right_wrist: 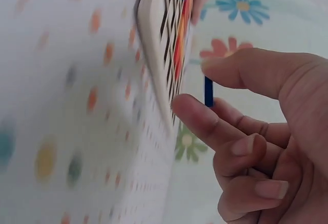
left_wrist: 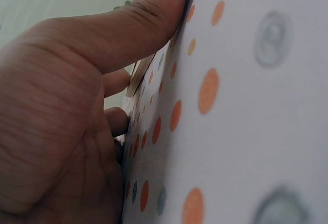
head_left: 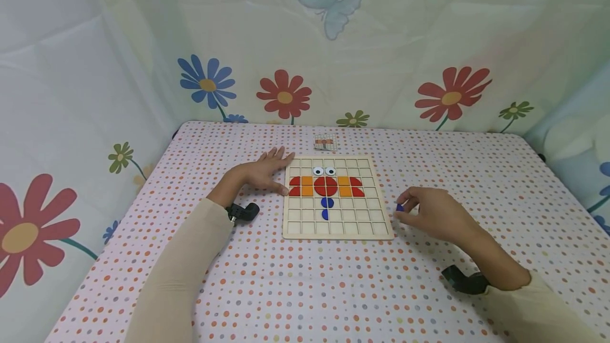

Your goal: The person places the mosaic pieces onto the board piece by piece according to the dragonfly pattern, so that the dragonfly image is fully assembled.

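Observation:
A square wooden grid board lies on the spotted tablecloth in the head view. Red, orange and blue flat pieces fill some of its cells, with two googly-eye pieces above the red circle. Two blue shapes sit below that circle. My left hand rests at the board's left edge, fingers spread, thumb touching the rim. Right of the board, my right hand pinches a small blue piece between thumb and fingers, raised above the cloth. Its exact shape is hard to tell, seen edge-on in the right wrist view.
A small card printed with a gridded picture lies just behind the board. The tablecloth has colored dots. A curtain with flowers and a butterfly hangs behind the table. Each wrist carries a black camera mount.

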